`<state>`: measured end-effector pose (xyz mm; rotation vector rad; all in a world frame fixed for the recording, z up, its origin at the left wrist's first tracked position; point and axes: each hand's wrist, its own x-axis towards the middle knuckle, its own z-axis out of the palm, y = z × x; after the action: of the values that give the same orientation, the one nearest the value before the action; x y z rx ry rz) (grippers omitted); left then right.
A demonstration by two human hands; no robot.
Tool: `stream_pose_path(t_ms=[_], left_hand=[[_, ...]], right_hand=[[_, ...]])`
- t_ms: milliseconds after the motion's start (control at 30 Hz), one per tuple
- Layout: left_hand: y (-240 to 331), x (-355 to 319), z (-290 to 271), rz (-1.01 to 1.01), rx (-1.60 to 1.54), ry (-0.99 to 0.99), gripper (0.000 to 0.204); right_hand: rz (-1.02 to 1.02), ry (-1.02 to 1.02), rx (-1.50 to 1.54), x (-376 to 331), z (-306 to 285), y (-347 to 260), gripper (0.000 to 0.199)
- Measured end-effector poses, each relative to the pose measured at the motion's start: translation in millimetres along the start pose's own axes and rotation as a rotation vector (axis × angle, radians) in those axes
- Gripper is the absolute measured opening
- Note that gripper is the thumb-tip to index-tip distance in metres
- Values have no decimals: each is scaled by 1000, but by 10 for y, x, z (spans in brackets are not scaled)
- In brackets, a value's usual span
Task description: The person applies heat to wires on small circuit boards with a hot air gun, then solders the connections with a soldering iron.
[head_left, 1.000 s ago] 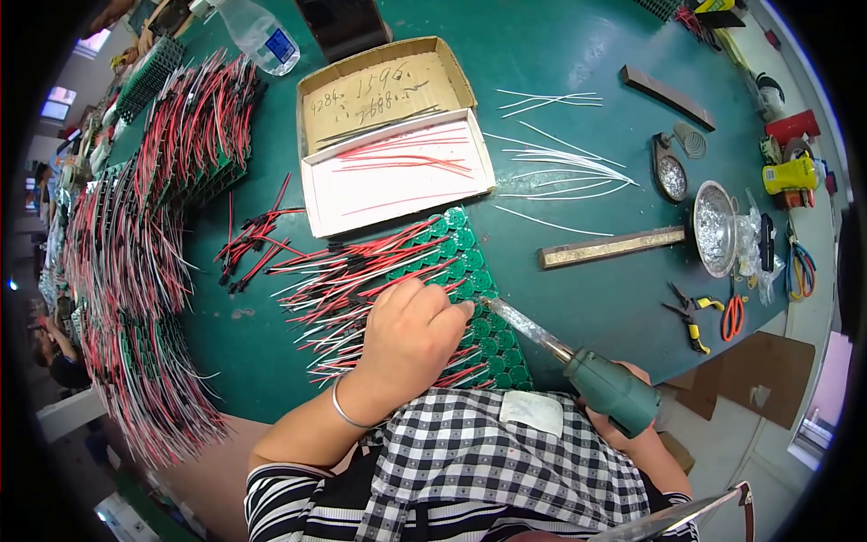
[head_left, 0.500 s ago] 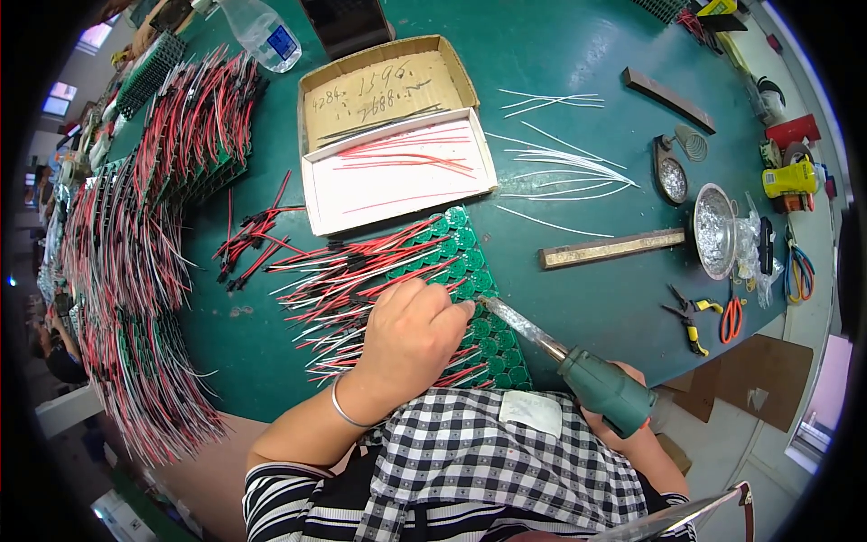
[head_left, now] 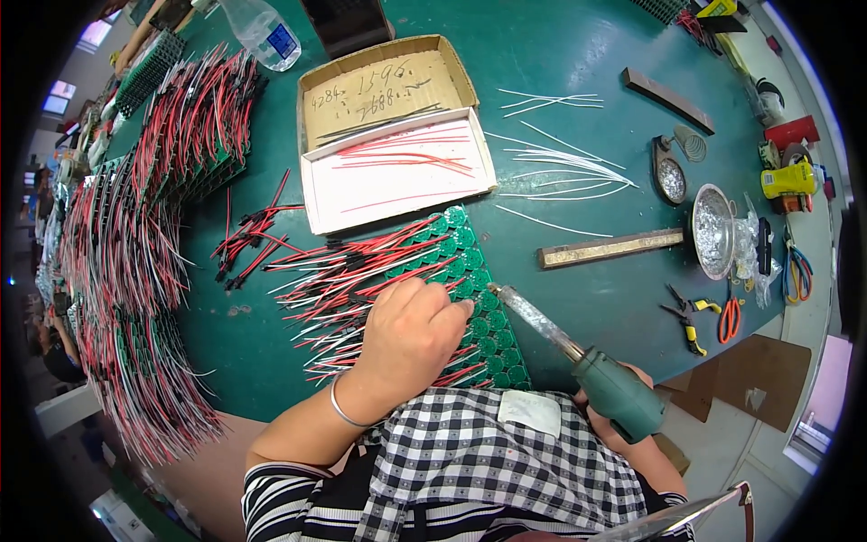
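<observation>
left hand [head_left: 414, 331] curled over a panel of round green circuit boards [head_left: 492, 341], thumb and forefinger pressed together; anything pinched there is hidden. right hand [head_left: 600, 421] wrapped round the handle of a soldering iron [head_left: 607, 379], its tip near the left fingertips; contact with the panel: cannot tell. from left hand: red and white wires [head_left: 336, 275] at 10 o'clock, cardboard box [head_left: 393, 200] at 12, metal bowl [head_left: 713, 232] at 2.

Bright light glosses the green tabletop [head_left: 560, 54]; edges bend strongly.
</observation>
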<state>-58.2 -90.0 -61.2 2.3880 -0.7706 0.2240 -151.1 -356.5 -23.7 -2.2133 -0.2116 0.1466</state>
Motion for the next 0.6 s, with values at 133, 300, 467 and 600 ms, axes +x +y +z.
stream_pose_path(t_ms=[133, 300, 467, 600], left_hand=[[13, 8, -14, -7, -25, 14, 15], [-1, 2, -16, -24, -34, 29, 15], [-8, -1, -19, -26, -34, 24, 16], [-8, -8, -13, -27, -31, 21, 15]], right_hand=[[-115, -34, -121, 5, -14, 3, 13], [-24, -72, -51, 30, -17, -69, 10], [-42, -85, -70, 14, -23, -47, 12], [-17, -80, -87, -30, -8, -10, 15]])
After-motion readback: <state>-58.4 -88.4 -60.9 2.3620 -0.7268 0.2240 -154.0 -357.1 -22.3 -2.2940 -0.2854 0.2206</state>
